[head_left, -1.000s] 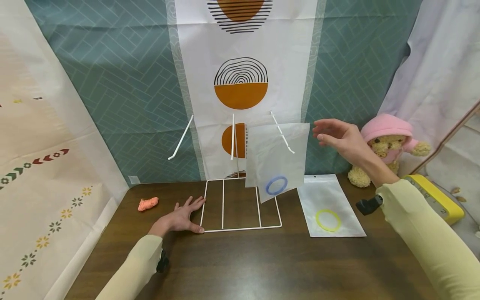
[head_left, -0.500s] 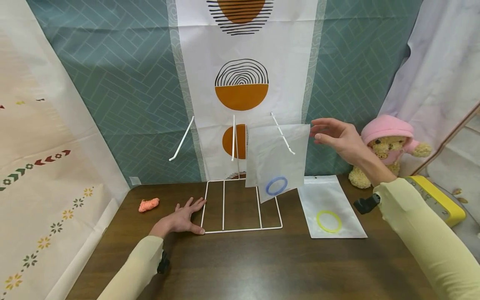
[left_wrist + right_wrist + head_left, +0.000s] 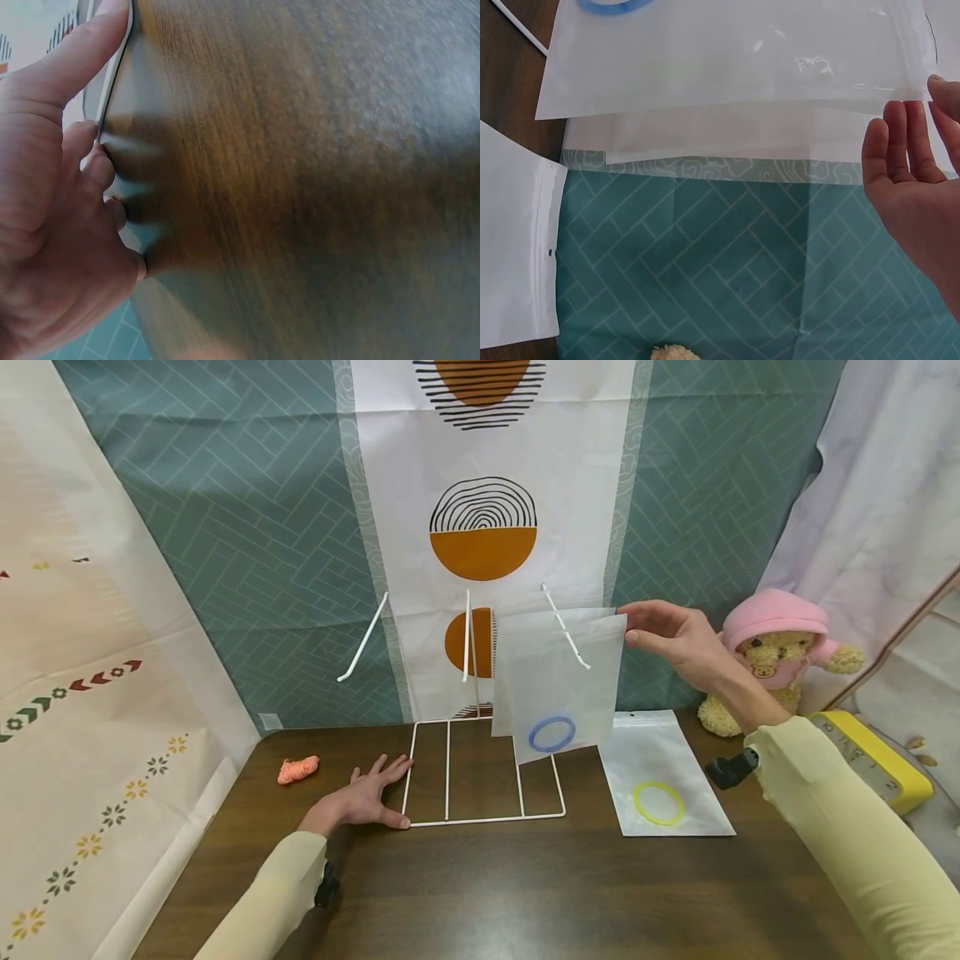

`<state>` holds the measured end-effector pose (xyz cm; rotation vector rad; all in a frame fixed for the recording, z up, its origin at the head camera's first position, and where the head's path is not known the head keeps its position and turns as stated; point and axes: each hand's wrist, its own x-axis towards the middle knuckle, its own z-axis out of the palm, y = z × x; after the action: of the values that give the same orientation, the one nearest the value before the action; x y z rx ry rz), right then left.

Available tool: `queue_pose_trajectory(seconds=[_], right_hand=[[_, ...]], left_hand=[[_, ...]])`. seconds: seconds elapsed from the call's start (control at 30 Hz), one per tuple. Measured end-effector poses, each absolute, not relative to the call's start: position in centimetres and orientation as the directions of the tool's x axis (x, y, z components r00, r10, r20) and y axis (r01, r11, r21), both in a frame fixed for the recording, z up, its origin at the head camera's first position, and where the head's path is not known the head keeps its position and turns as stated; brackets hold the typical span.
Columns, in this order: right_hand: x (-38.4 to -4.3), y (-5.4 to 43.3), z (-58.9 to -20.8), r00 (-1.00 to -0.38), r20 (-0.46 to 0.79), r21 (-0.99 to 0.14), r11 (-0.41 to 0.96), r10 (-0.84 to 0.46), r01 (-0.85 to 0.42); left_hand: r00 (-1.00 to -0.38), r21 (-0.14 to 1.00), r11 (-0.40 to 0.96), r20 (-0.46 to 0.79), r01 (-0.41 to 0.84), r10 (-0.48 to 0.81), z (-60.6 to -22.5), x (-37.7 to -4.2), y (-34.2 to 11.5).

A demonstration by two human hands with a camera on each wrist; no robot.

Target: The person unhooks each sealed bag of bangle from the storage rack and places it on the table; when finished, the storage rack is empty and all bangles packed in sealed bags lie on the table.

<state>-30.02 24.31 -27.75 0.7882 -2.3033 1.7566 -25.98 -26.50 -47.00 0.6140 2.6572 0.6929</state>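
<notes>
My left hand (image 3: 367, 793) lies with fingers spread at the left side of a white wire rack (image 3: 487, 820), thumb and fingertips on its base frame. My right hand (image 3: 678, 639) is raised at the top right corner of a translucent zip bag (image 3: 573, 685) hanging on the rack's right prong. In the right wrist view its fingertips (image 3: 896, 124) reach behind the bag's edge and the thumb is beside that edge. A blue ring (image 3: 552, 734) shows low on this bag, and another bag (image 3: 504, 693) hangs behind it.
A flat bag with a yellow ring (image 3: 658, 803) lies on the wooden table (image 3: 480, 893) right of the rack. Farther right are a teddy bear in a pink hood (image 3: 776, 635) and a yellow clock (image 3: 873, 760). A coral yarn bundle (image 3: 297, 769) lies left. The rack's left and middle prongs jut forward.
My right hand has moved slightly left to the bag's corner. The front bag has shifted a little, its upper edge rightward and apart from the one behind. My left hand has stayed put.
</notes>
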Motion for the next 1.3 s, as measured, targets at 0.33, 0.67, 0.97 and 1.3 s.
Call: queue_pose_trajectory(seconds=[0.33,0.67,0.97,1.3], right_hand=[[-30.0,23.5,-27.4,-0.817,0.406,-0.858,0.137,-0.41,-0.495],[-30.4,22.5,-27.3,-0.802,0.361,-0.896,0.061,-0.476,-0.439],[-30.5,21.8,-27.4,-0.81,0.315,-0.931,0.006,-0.494,-0.365],[-30.5,21.0,-27.7,-0.822,0.31,-0.932,0.018,-0.477,-0.362]], left_hand=[[-0.853,0.526,0.788,-0.202,0.32,0.481,-46.8,-25.9,-26.3],[-0.855,0.522,0.792,-0.205,0.316,0.476,-46.7,-25.8,-26.3],[-0.856,0.537,0.785,-0.201,0.31,0.476,-46.8,-25.8,-26.3],[-0.859,0.532,0.789,-0.2,0.309,0.471,-46.8,-25.8,-26.3]])
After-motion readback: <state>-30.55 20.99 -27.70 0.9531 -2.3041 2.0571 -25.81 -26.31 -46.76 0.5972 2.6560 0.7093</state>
